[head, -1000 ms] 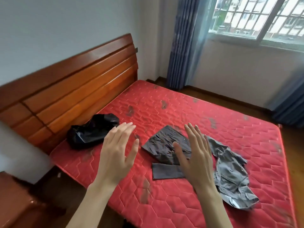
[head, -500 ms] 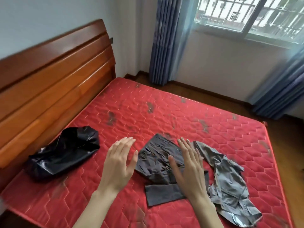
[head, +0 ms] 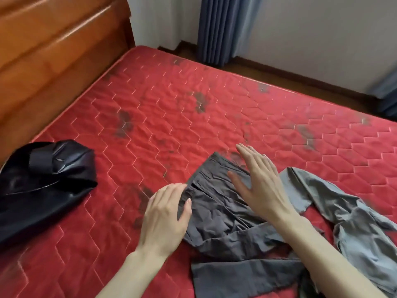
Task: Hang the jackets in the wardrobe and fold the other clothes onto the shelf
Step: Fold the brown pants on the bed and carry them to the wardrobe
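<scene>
Both hands have dropped from hovering onto the dark grey garment (head: 217, 214) on the bed (head: 171, 108): left hand (head: 165, 216) fingers together at its edge, right hand (head: 260, 186) spread flat, apparently steadying it for folding.

Count: 3 garments, 2 hands, 1 mattress.
On the red mattress (head: 171, 108): 1 black jacket (head: 43, 186) at the left edge by the 1 wooden headboard (head: 53, 61); 1 dark grey garment (head: 221, 216) and 1 lighter grey garment (head: 354, 229) near the front edge. 1 left hand (head: 165, 218), 1 right hand (head: 260, 181). 2 blue curtains, one at (head: 223, 29), the other at the right border.
</scene>
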The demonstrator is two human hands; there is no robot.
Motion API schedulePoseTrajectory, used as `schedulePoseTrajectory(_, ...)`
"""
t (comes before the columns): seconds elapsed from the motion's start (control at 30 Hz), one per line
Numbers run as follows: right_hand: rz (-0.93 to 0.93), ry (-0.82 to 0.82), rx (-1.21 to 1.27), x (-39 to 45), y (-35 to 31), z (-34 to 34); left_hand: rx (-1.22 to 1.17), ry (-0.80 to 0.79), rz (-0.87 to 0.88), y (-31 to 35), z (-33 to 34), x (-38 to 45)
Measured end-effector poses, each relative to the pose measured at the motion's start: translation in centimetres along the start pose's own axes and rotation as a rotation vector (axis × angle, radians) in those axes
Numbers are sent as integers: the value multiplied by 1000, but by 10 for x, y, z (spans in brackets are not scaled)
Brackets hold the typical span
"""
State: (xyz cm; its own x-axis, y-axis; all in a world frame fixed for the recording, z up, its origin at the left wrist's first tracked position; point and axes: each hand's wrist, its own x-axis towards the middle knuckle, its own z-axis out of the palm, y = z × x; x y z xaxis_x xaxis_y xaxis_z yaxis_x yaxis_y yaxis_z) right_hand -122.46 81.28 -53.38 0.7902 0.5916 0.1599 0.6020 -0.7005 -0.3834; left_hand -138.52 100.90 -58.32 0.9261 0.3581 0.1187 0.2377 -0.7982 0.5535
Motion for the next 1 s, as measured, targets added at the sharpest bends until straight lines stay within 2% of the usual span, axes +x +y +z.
schedulePoseTrajectory(0.13, 12, -89, -14, 27, 56, 89, 66, -65, -108, -46, 79, 9)
schedulePoseTrajectory(0.23, 192, -164, 135, 40, 82, 156, 159, -146, -216, -74, 123, 13)
schedulePoseTrajectory(0.33, 365, -252, 158, 50, 104, 211, 297, -340, -372, -91, 152, 18)
schedulePoseTrajectory(0.43, 372, -330, 30, 62, 126, 243, 355, -494, -542, -108, 169, 19)
schedulePoseTrajectory(0.53, 397, -378, -26, 79, 140, 258, 349, -493, -621, -121, 178, 17)
schedulePoseTrajectory(0.6, 434, -341, 0, 87, 144, 263, 349, -483, -628, -130, 183, 17)
schedulePoseTrajectory(0.7, 524, -299, 80, 95, 143, 266, 123, -479, -725, -143, 186, 16)
schedulePoseTrajectory(0.8, 578, -374, 201, 93, 144, 264, -132, -411, -821, -153, 186, 8)
schedulePoseTrajectory(0.9, 654, -410, 418, 85, 136, 249, -197, -410, -783, -153, 172, 1)
schedulePoseTrajectory(1.0, 712, -463, 615, 72, 120, 218, -153, -462, -663, -146, 150, -1)
